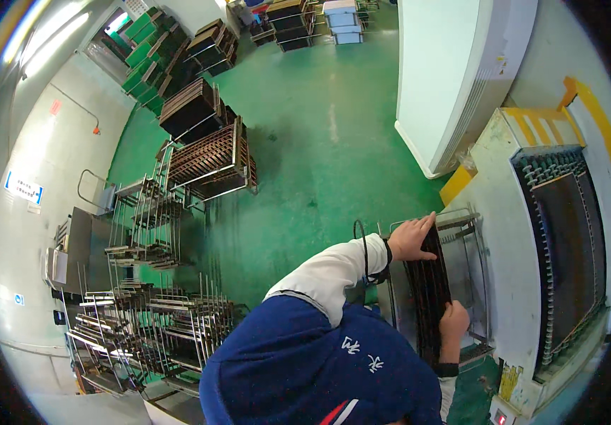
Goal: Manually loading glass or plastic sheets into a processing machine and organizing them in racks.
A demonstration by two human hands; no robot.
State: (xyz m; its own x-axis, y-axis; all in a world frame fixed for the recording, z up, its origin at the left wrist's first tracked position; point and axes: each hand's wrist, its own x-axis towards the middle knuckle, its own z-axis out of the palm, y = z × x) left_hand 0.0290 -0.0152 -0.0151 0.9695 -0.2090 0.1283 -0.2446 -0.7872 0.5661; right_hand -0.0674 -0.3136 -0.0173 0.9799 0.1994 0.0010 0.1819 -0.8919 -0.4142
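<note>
The left hand [410, 239] is gripping the far end of a dark ridged tray [427, 301], fingers curled over its edge; the right hand [453, 321] is clasping the near side; the tray is lying on a metal rack [470, 280] beside the conveyor machine [561, 248].

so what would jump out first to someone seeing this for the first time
Most likely the two hands at lower right: the left hand and right hand grip opposite ends of a long dark tray lying on a metal rack. Beside it, at the right edge, stands a pale machine with a dark mesh conveyor belt. The bright green floor fills the middle, with stacked dark trays and wire racks along the left.
</note>
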